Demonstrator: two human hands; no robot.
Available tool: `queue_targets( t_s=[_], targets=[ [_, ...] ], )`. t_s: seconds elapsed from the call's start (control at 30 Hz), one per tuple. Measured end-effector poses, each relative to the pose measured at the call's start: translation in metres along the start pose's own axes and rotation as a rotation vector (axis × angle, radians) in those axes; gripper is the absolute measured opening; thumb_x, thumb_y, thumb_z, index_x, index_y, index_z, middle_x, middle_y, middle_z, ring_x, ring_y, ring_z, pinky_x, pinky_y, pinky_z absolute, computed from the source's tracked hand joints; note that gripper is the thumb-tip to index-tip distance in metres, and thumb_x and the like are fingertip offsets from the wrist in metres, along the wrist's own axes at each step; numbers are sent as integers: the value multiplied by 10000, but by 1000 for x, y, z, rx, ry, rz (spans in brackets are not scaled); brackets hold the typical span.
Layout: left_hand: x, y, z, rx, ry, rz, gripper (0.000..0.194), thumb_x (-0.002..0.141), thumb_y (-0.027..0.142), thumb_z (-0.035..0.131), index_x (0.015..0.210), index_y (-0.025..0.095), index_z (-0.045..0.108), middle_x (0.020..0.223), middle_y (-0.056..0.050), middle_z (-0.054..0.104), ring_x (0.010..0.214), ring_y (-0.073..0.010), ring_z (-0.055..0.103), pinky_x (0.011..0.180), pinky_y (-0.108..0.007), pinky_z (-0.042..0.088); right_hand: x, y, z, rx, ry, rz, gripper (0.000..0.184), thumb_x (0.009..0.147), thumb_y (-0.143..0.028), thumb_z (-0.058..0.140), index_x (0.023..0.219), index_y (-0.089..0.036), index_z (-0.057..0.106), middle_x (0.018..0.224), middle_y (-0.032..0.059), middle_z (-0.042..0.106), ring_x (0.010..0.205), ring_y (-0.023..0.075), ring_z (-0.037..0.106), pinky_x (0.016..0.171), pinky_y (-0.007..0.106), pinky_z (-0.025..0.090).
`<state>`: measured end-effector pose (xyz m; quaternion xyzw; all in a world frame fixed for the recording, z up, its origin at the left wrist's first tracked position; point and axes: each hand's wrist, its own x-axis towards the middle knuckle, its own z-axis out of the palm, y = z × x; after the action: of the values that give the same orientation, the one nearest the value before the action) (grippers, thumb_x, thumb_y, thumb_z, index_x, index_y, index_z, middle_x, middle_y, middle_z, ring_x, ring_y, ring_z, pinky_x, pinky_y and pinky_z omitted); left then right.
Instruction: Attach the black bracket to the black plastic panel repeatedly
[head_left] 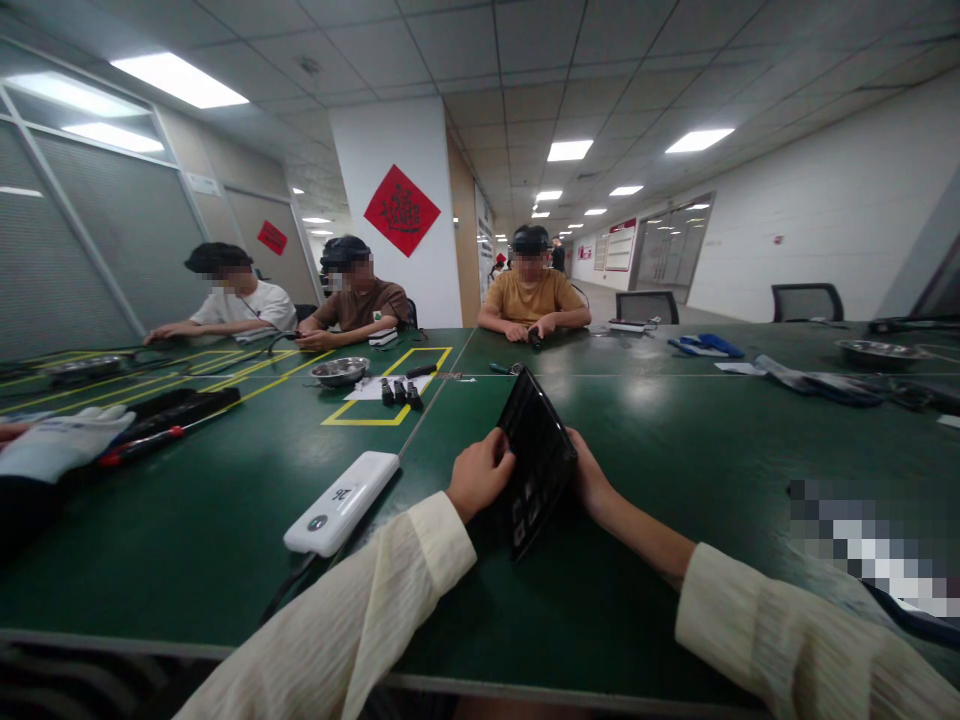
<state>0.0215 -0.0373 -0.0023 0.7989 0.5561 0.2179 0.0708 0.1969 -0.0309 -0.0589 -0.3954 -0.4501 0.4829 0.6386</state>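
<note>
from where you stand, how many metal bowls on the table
3: a bowl at far left, a bowl by the paper, a bowl at far right. More may be hidden.

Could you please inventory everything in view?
Table: 1, green, centre
Panel: 1, black, between hands
Power bank: 1, white, left
Bowls: 3, silver, left and right
Small parts: several, black, by white paper
Tool: 1, red, left
Cloth-like item: 1, blue, far right
Seated people: 3, dressed white, brown, yellow, opposite
Diamond signs: 2, red, background
Chairs: 2, black, far right
Ceiling lights: several, white, overhead
Gloved hand: 1, white, left edge
Left hand: 1, cream-sleeved, on panel
Right hand: 1, cream-sleeved, on panel
</note>
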Motion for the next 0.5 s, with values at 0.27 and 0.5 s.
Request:
queue_targets(
  t_s=[0.27, 0.5],
  targets=[
    [-1, 1, -2, -16, -4, -15, 174, 827, 292, 391, 944, 219, 497, 833, -26, 638, 767, -179, 595, 638, -248, 371, -4, -7, 3, 10, -15, -12, 321, 685, -473, 569, 933, -270, 564, 856, -3, 638, 897, 230, 561, 703, 333, 454],
    [0, -1, 2, -15, 11, 9, 182, 834, 295, 383, 951, 219, 501, 819, -25, 639, 762, -182, 598, 623, -249, 366, -3, -1, 2, 41, -65, -16, 376, 767, -567, 462, 958, -255, 551, 839, -4, 624, 836, 208, 572, 719, 329, 457]
  ],
)
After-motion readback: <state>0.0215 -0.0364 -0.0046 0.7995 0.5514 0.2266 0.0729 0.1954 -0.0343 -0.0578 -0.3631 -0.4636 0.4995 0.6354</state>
